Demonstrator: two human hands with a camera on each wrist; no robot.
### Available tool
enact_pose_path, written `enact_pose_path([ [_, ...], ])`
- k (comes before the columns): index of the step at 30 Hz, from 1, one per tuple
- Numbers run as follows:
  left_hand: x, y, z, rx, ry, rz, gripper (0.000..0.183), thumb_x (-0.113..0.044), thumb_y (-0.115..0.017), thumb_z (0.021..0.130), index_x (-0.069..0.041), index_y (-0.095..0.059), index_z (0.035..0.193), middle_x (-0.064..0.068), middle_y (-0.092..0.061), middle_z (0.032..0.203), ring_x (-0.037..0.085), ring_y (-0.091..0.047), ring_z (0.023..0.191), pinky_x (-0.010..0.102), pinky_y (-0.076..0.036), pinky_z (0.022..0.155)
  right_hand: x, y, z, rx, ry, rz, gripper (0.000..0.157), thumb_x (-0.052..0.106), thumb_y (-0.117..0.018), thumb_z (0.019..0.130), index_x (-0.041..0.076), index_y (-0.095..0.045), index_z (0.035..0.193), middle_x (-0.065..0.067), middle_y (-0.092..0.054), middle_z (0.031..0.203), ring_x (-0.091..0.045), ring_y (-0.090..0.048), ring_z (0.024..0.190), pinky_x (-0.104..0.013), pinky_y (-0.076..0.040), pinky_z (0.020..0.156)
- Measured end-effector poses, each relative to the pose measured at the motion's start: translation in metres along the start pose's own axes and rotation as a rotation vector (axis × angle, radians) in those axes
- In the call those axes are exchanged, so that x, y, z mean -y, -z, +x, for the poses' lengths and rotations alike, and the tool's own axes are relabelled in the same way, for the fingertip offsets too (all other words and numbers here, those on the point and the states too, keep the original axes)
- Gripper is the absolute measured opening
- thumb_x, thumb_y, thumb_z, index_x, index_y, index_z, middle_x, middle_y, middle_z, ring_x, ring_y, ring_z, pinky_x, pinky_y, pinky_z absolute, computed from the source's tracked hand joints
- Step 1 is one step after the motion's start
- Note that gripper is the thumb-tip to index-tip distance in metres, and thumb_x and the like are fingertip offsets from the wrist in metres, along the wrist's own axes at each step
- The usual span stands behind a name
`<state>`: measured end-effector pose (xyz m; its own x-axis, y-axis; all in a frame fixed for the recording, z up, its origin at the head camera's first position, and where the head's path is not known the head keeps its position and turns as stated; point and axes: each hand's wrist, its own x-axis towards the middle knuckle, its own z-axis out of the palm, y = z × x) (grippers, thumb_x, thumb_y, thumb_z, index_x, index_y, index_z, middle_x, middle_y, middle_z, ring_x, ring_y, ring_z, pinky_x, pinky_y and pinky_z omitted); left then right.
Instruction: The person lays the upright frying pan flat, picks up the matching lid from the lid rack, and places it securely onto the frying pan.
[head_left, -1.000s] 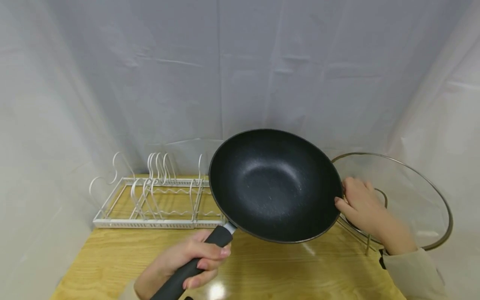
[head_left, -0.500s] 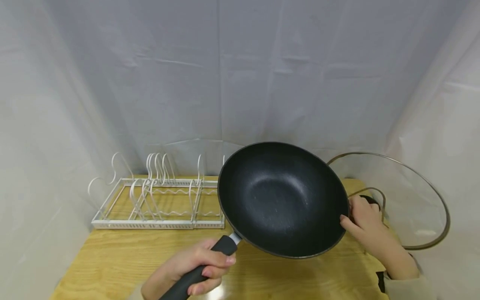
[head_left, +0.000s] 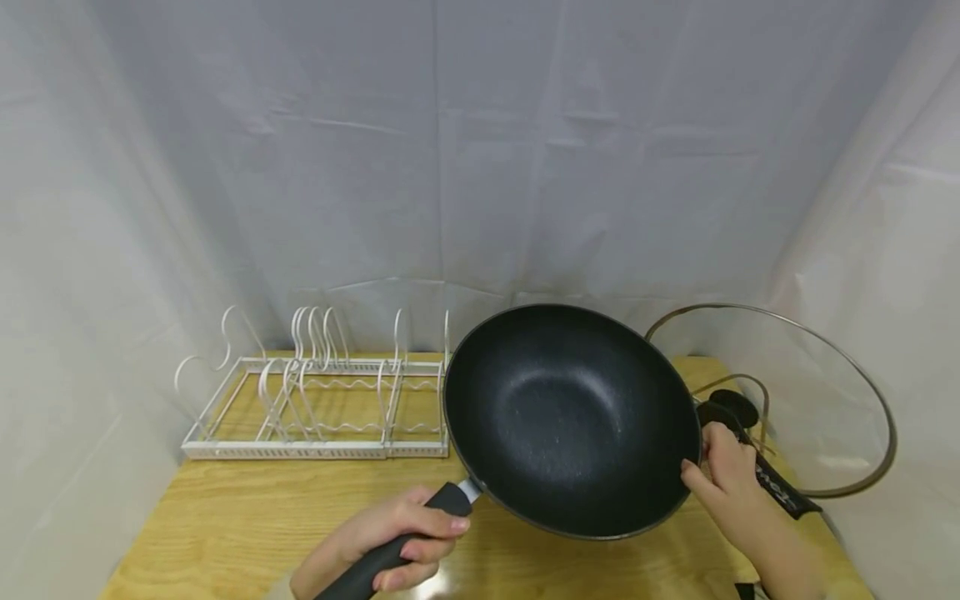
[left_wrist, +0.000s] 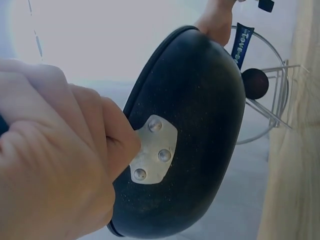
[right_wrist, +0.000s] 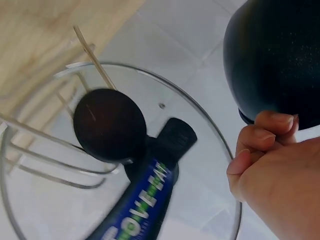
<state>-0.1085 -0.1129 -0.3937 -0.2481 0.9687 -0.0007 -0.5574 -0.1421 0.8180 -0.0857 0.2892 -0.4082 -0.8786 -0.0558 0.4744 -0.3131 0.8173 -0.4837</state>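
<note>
Fingers of both hands are busy with one pan: the left hand (head_left: 386, 525) wraps its handle, the right hand (head_left: 731, 483) pinches its rim. Behind everything hangs creased, faintly glossy pale sheeting (head_left: 480, 167). Below it, a wooden table (head_left: 240, 508) shows yellow grain and a bright reflection near the left hand. On the table lies a long white wire rack (head_left: 300, 451), with flat perforated rails, wavy wires and rounded upright loops. To its right, the pan (head_left: 566, 417) is held above the table, its round, deep, matte black bowl tilted toward the viewer, with a soft sheen ringing the flat base. Further right, a clear glass lid (head_left: 825, 375) with a metal rim stands tilted next to a thin wire stand (right_wrist: 45, 134). A lettered black-and-blue bar (right_wrist: 140, 205) and a smooth, round black knob (right_wrist: 110, 125) show against the glass. On the pan's outer wall, a pale metal plate (left_wrist: 150, 155) carries three domed rivets (left_wrist: 164, 155).

Compared with a second ago, the pan sits lower and slightly further right, baring the rack's right end; the bar has come into sight beside the right hand.

The left fingers close snugly round the dark, smooth handle (head_left: 450, 500). The right grip is narrow: thumb against the inside edge, fingers curled behind.
</note>
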Motion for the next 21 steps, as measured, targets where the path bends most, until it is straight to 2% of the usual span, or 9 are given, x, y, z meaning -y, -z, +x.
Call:
enact_pose_path([
  [6,0.008,0.009,-0.002,0.003,0.000,0.004,0.034,-0.009,-0.028,0.099,-0.013,-0.039,0.067,-0.012,-0.039,0.053,-0.002,-0.050,0.038,0.018,-0.026,0.027,-0.002,-0.013,-0.014,-0.078,-0.007,0.085,0.021,-0.002,-0.057,0.070,0.007,-0.040,0.078,0.002,-0.039,0.074,-0.004,-0.034,0.069,-0.039,-0.014,0.069],
  [9,0.012,0.013,-0.004,0.025,-0.006,-0.006,0.035,-0.007,-0.026,0.099,-0.013,-0.040,0.068,-0.011,-0.039,0.053,-0.003,-0.050,0.040,0.015,-0.033,0.031,-0.003,-0.018,-0.021,-0.083,-0.024,0.096,0.022,-0.003,-0.058,0.070,0.007,-0.040,0.078,0.002,-0.039,0.075,-0.004,-0.035,0.070,-0.040,-0.014,0.070],
  [16,0.023,0.026,-0.006,0.063,-0.015,-0.007,0.032,-0.007,-0.025,0.099,-0.013,-0.043,0.074,-0.011,-0.038,0.053,-0.002,-0.049,0.041,0.019,-0.027,0.028,0.000,-0.026,-0.036,-0.041,-0.107,0.059,0.018,0.000,-0.058,0.076,0.006,-0.042,0.082,0.000,-0.039,0.079,-0.006,-0.035,0.073,-0.038,-0.015,0.070],
  [18,0.027,0.030,-0.007,0.068,-0.019,-0.018,0.029,-0.008,-0.025,0.099,-0.012,-0.045,0.079,-0.011,-0.038,0.053,-0.002,-0.049,0.041,0.022,-0.023,0.027,0.000,-0.029,-0.040,-0.051,-0.112,0.049,0.018,0.001,-0.059,0.076,0.006,-0.043,0.081,0.000,-0.039,0.079,-0.006,-0.035,0.074,-0.036,-0.016,0.071],
  [21,0.032,0.034,-0.009,0.058,-0.017,-0.046,0.026,-0.008,-0.023,0.100,-0.010,-0.046,0.087,-0.012,-0.039,0.055,-0.003,-0.050,0.042,0.020,-0.025,0.028,-0.002,-0.036,-0.047,-0.086,-0.110,0.059,0.020,0.000,-0.060,0.074,0.006,-0.042,0.079,0.002,-0.038,0.077,-0.005,-0.033,0.072,-0.034,-0.017,0.069],
])
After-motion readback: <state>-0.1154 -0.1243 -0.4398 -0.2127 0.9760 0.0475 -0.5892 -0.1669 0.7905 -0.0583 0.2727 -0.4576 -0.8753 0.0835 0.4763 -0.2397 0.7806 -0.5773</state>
